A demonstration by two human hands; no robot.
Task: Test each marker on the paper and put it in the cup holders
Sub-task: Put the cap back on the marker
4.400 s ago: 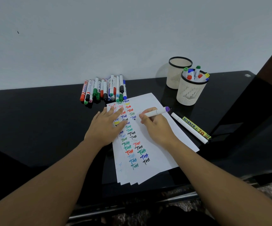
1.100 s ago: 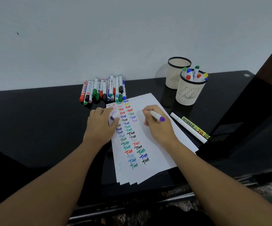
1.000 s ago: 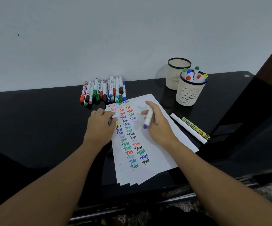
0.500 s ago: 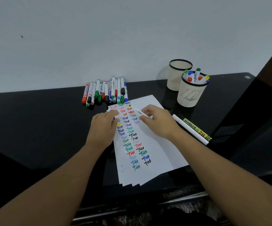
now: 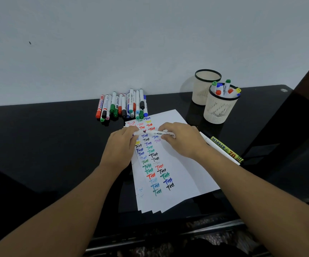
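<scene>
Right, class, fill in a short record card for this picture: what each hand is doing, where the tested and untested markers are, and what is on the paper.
left hand: grips the left end of the white marker
right hand: pinches its right end
marker position: level, just above the paper
paper: columns of coloured "Test" words
untested markers: row lying by the wall
front cup holder: holds several markers
rear cup holder: contents not visible
loose on table: yellow marker, white pen
</scene>
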